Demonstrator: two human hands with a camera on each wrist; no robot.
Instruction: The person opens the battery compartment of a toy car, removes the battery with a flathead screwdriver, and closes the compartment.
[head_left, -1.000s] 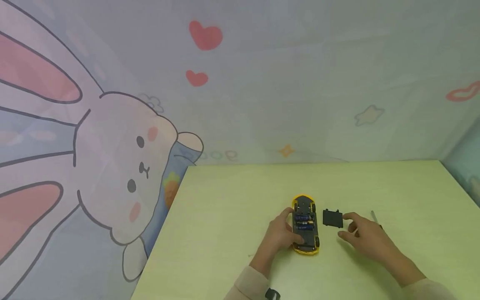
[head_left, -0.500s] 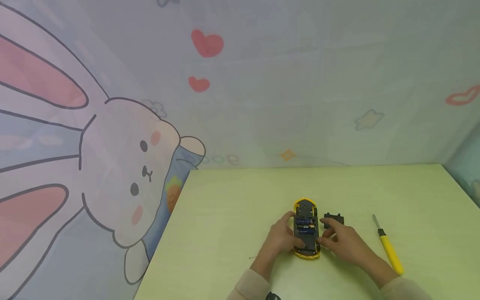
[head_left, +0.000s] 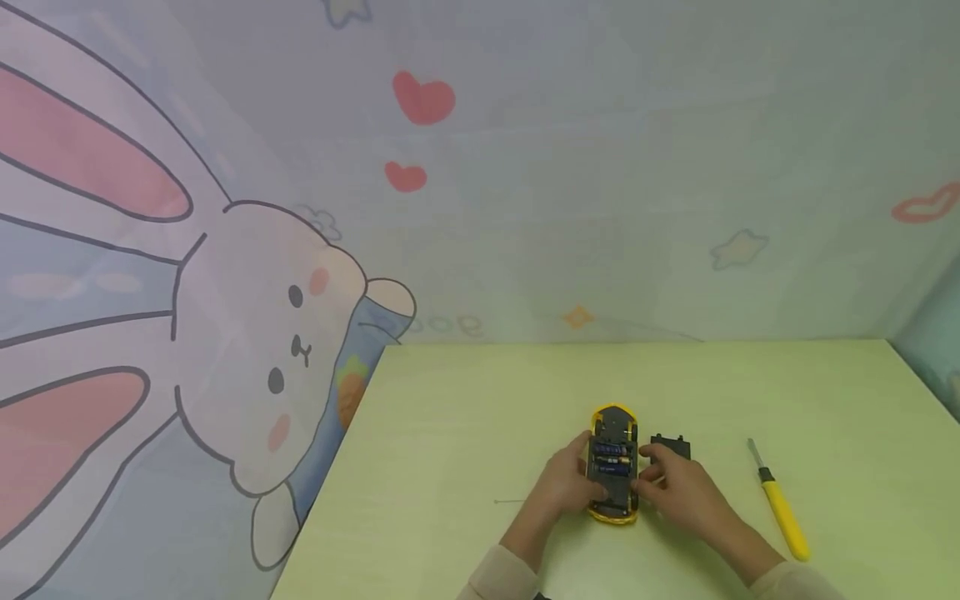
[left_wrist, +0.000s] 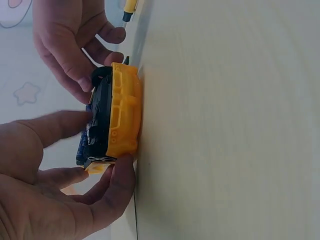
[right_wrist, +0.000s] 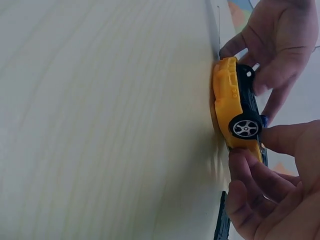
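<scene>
A yellow toy car (head_left: 618, 486) lies upside down on the table, its black underside up. Several blue batteries (head_left: 612, 459) sit in its uncovered compartment. My left hand (head_left: 558, 482) holds the car's left side, thumb on the underside and fingers along the flank, as the left wrist view shows. From the other side my right hand (head_left: 686, 496) grips the car, thumb and fingers at the flank near a silver-spoked wheel (right_wrist: 245, 128). Partly hidden behind the right hand is a flat black battery cover (head_left: 675, 447) on the table.
A screwdriver (head_left: 783, 517) with a yellow handle lies to the right of the right hand, tip pointing away. A thin, small metal piece (head_left: 508, 502) lies left of the left wrist. A cartoon-printed cloth (head_left: 525, 208) hangs behind the table's far edge.
My right hand has moved left from beside the battery cover to the car's right side and now grips it. The left hand keeps its hold. The head view has shifted slightly.
</scene>
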